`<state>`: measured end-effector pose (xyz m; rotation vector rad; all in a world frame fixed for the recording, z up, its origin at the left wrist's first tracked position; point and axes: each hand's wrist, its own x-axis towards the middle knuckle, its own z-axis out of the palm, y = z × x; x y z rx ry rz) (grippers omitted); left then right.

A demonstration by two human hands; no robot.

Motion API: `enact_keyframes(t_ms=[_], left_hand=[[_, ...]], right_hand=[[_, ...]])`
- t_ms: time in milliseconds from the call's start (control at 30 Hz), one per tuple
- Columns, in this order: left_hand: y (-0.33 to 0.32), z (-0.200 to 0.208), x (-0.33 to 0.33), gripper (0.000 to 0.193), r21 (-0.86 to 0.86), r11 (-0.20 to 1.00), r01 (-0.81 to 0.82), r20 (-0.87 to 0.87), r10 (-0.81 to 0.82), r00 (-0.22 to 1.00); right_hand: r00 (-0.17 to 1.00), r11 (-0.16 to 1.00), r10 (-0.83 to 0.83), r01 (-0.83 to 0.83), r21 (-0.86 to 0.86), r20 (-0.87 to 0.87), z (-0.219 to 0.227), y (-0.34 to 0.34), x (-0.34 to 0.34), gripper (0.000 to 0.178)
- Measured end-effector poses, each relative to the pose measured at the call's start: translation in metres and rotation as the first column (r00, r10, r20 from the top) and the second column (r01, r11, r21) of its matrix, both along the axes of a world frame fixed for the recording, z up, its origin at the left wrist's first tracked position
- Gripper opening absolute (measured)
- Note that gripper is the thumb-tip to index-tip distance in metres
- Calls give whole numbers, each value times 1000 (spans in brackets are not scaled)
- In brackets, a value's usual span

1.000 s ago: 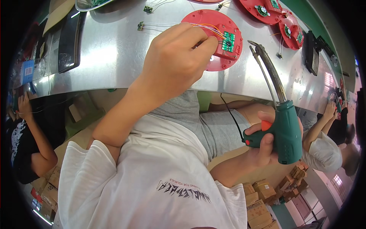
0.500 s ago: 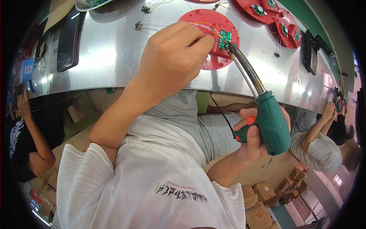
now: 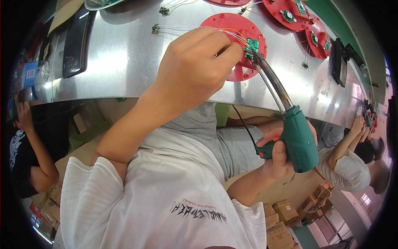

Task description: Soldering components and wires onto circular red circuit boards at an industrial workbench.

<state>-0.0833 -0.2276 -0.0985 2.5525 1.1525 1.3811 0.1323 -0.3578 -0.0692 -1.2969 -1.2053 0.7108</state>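
My left hand is closed in a pinch over the left part of a round red plastic housing. Thin wires run out under its fingers, and it seems to grip them beside the green circuit board fixed to the housing. White wires lead left to a small circuit board. Wrapped round the handle of a green soldering gun is my right hand, index finger by the red trigger. The gun's curved metal tip touches or nearly touches the green board; the exact contact is too small to make out.
More red housings with boards and speakers lie at the back right of the metal table. Black trays stand at both sides, and a metal dish at the far left. Other people's arms show left and right.
The table and both hands sit slightly lower and further right in the picture. Soldering gun tip and left fingers stay at the green board; both grips look the same.
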Motion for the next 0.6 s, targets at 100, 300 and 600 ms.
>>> enact_keyframes(t_ms=[100,300,600], left_hand=[[1,0,0,23,9,1000,12,10,-12,1000],[1,4,-1,25,3,1000,8,-3,-8,1000],[6,-3,7,17,107,994,-6,20,4,1000]], right_hand=[[997,994,-48,54,93,-64,2,5,-4,75],[996,977,-30,46,208,-78,3,6,3,69],[989,967,0,38,252,-149,10,42,12,55]])
